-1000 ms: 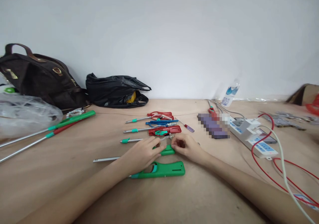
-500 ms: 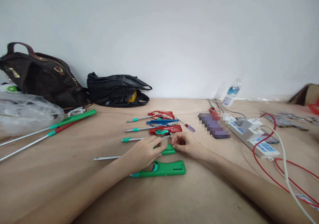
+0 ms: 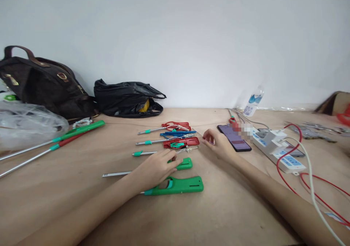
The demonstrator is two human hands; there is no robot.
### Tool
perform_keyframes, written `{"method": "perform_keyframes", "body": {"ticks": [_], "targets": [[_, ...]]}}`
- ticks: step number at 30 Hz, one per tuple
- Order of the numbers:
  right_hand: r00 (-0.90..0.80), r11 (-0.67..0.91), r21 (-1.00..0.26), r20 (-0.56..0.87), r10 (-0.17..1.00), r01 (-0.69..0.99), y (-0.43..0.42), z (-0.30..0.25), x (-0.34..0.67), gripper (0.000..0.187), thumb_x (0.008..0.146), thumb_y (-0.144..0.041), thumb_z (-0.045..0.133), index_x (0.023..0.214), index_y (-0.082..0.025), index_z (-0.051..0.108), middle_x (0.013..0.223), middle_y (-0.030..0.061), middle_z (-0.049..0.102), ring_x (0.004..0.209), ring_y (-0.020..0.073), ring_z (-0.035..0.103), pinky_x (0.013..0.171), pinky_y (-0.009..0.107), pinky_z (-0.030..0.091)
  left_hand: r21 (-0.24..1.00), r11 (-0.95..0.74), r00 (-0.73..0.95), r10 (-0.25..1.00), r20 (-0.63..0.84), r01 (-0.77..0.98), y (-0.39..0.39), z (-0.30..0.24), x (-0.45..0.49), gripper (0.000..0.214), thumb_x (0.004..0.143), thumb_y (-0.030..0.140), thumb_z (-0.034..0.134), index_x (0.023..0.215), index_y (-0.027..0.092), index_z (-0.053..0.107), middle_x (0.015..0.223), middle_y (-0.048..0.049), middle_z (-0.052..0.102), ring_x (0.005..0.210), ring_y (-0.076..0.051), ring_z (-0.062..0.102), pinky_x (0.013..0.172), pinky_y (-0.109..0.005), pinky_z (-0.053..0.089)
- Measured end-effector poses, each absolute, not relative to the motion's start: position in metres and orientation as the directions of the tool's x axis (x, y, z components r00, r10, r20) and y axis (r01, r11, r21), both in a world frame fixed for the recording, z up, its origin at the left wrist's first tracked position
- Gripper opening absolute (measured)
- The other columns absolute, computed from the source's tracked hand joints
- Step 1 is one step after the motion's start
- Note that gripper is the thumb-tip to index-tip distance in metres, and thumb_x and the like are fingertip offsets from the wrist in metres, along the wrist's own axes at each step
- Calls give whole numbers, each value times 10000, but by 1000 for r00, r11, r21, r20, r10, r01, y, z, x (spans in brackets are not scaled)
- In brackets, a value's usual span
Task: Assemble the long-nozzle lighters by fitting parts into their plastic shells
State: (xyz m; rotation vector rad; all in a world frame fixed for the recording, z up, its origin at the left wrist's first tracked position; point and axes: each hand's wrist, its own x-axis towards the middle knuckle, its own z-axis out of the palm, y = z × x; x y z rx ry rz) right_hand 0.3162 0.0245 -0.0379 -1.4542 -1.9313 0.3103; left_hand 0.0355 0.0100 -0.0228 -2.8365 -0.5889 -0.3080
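Observation:
My left hand [image 3: 157, 167] lies on the table with its fingers curled onto a small green lighter shell [image 3: 185, 163], pinning it down. Just in front of my left forearm lies a whole green long-nosed lighter [image 3: 179, 186]. My right hand [image 3: 218, 144] is off to the right, next to the phone [image 3: 234, 138]. Its fingers are closed over the small screwdriver [image 3: 198, 132], of which only the thin shaft shows. Between the hands sit an opened red lighter shell [image 3: 182, 143] and loose wire parts [image 3: 188, 149].
Blue [image 3: 177, 133] and red [image 3: 176, 125] lighter parts and metal tubes lie behind. A white power strip [image 3: 277, 150] with red and white cables is at right. A water bottle [image 3: 253, 102], black bag [image 3: 127, 100], brown handbag [image 3: 43, 82], clear plastic bag [image 3: 27, 124] and long rods [image 3: 68, 136] are around.
My right hand left the green shell and moved right and away to the small screwdriver beside the phone. The left hand stayed on the green shell.

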Motion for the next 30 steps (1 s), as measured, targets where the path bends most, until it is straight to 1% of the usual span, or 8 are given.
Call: {"method": "perform_keyframes", "body": {"ticks": [3,6,8,10,14,17,20,30], "targets": [[-160,303,-297,422,892,905,33,-48,332,198,821,-284,572,961,-146,599,1003,136,613,973,264,537,849,381,428,-186,-895,901,359,243,406,10,-21,36,200,927,163,477,1102,176,572,975,-72,563,851,-201,542,685,-274,450],[-135,240,-222,404,905,945,39,-54,339,138,849,-210,496,868,-143,615,973,149,620,968,274,552,852,399,443,-193,-896,904,353,242,401,9,-20,36,198,928,158,473,1098,174,573,961,-65,565,841,-197,542,677,-270,447],[-42,206,-304,469,882,930,42,-50,341,140,849,-187,474,839,-149,609,955,142,626,928,267,575,809,403,466,-193,-895,903,354,243,403,9,-20,36,198,928,157,473,1098,175,573,968,-67,566,847,-198,542,680,-269,447],[73,247,-490,547,834,836,44,-37,342,118,841,-212,503,855,-154,605,929,122,635,858,241,602,762,396,494,-191,-894,903,357,241,405,10,-21,36,200,921,157,487,1101,176,572,976,-69,566,852,-202,542,681,-272,448],[175,454,-823,530,829,342,42,3,332,216,790,-344,641,889,-159,588,857,85,659,729,199,632,619,350,537,-174,-902,907,354,228,396,11,-20,33,204,914,166,510,1109,180,570,990,-72,566,855,-206,545,690,-281,453],[154,514,-853,522,839,91,32,23,312,250,797,-386,657,886,-176,556,893,77,671,673,161,636,596,323,538,-150,-906,908,360,214,395,12,-18,32,193,921,172,505,1101,189,573,1001,-67,566,873,-204,550,709,-283,458],[-55,469,-882,472,880,-53,16,22,287,254,852,-408,608,957,-202,501,835,40,669,623,147,634,610,334,541,-143,-906,905,364,220,399,11,-16,31,196,934,173,480,1103,194,575,1008,-64,565,872,-193,549,721,-276,457],[-208,471,-882,464,861,-20,-9,1,267,225,934,-429,496,906,-208,463,786,3,588,568,115,573,563,295,484,-140,-917,911,333,242,372,11,-15,33,219,936,146,441,1103,189,576,968,-60,553,827,-184,531,684,-259,433]]}}
